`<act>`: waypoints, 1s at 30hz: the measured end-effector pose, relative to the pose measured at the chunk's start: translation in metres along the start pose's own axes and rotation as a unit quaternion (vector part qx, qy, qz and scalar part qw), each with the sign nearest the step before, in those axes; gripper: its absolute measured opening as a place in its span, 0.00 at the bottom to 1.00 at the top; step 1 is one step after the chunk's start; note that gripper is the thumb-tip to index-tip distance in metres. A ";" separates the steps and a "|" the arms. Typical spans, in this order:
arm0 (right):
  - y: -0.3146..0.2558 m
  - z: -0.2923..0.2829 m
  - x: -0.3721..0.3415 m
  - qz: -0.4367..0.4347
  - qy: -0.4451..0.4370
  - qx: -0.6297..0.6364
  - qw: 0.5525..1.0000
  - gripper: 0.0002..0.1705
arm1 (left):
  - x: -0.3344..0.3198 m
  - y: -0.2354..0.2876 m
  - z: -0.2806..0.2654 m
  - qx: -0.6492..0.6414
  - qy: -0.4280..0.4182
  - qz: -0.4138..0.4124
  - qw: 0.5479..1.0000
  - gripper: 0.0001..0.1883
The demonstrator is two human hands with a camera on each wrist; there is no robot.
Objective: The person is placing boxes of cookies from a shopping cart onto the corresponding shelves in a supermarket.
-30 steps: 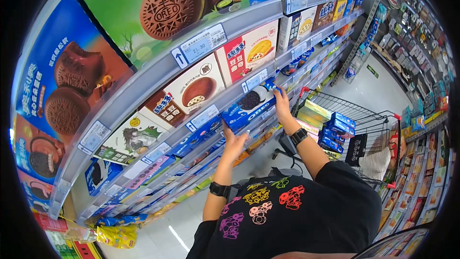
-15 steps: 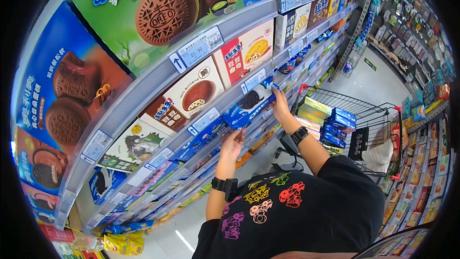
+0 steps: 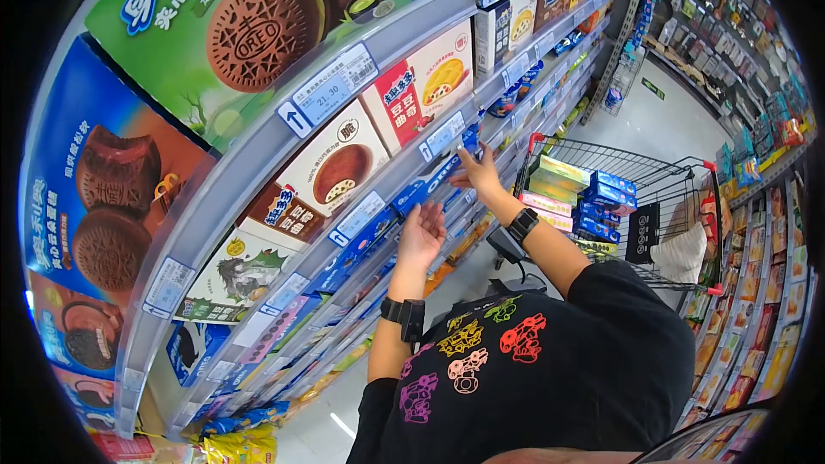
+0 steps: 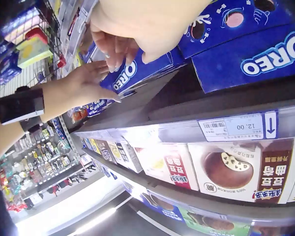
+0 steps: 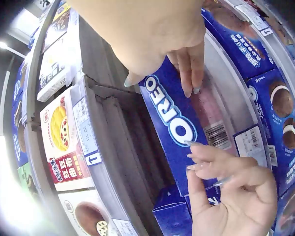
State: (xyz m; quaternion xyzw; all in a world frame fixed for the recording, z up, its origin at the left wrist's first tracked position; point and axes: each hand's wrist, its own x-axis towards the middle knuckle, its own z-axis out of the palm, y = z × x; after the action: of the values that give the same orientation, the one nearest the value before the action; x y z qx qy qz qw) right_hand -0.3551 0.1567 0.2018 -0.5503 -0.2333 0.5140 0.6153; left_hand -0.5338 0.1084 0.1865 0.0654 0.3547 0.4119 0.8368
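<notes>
A blue Oreo box (image 3: 443, 174) lies at the shelf opening, its narrow lettered side facing out; the same box (image 5: 169, 125) fills the middle of the right wrist view. My right hand (image 3: 481, 176) spans its far end, thumb at one edge and fingers across the other side, as the right hand (image 5: 162, 39) also shows up close. Palm up, my left hand (image 3: 421, 236) is at the near end, with loosely bent fingers. Fingertips of this left hand (image 5: 236, 196) touch or nearly touch the box's side. More blue Oreo boxes (image 4: 250, 61) stand beside it.
White and brown cookie boxes (image 3: 335, 163) line the shelf above, behind a price-tag rail (image 3: 322, 86). A wire shopping cart (image 3: 670, 172) with stacked boxes stands to the right. Other shelves (image 3: 756, 318) run along the far side of the aisle.
The Oreo box has gone deeper into the shelf and turned, so its large face no longer shows in the head view. My left hand's fingers have loosened from its near end.
</notes>
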 end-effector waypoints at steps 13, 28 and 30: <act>0.027 -0.024 0.007 -0.072 -0.066 -0.074 0.992 0.45 | 0.007 -0.030 0.023 0.017 -0.053 0.098 0.994 0.19; 0.051 -0.380 -0.112 0.017 0.076 -0.167 0.983 0.24 | 0.038 -0.315 0.058 0.085 0.044 -0.115 0.989 0.14; 0.053 -0.431 -0.136 0.022 0.134 -0.264 0.955 0.22 | 0.035 -0.355 0.069 0.112 0.043 -0.140 0.983 0.15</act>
State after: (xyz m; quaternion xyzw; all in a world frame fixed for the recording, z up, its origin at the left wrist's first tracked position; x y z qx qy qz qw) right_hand -0.0566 -0.1595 0.0682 -0.7619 -0.2633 0.3690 0.4625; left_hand -0.2464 -0.0850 0.0763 0.0907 0.4395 0.2509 0.8577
